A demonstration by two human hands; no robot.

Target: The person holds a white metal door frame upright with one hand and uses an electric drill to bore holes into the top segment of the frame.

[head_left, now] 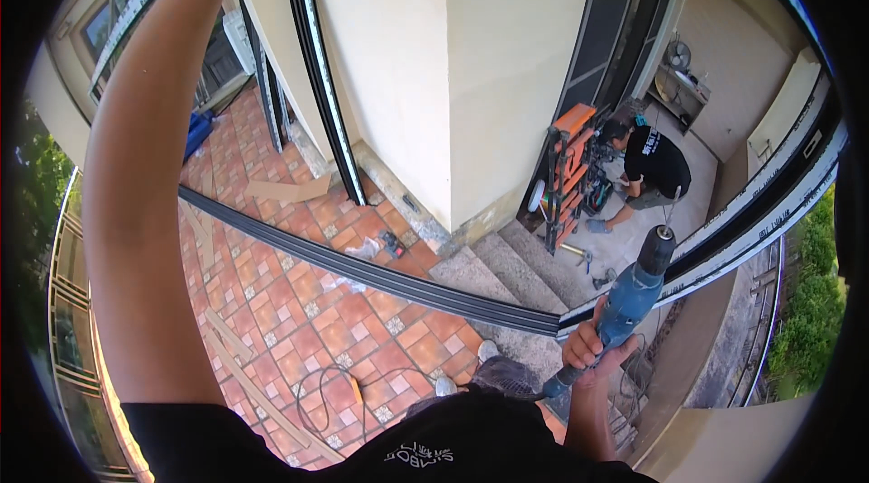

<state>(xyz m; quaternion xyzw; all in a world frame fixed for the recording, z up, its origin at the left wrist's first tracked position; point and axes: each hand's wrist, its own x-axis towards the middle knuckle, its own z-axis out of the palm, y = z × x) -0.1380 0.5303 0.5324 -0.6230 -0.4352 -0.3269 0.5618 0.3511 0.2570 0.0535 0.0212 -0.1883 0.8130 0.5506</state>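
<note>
A blue power drill (631, 297) is upright at the right, its chuck and thin bit pointing up. My right hand (593, 352) is closed around the drill's body. My left forearm (140, 184) rises along the left side and leaves through the top edge, so the left hand is out of sight. In front of me a dark grooved metal track (380, 275) bends across the view. At its right end it meets an upright frame profile (760, 202) covered in white film, which passes just behind the drill.
Beyond the track, concrete steps (520, 257) lead toward a crouching person (654, 157) beside an orange folded ladder (570, 162). A hammer (577, 252) lies near them. Black profiles (321, 76) lean against the wall. Cardboard (290, 189), a small tool (392, 244) and a looped cable (358, 392) lie on the tiles.
</note>
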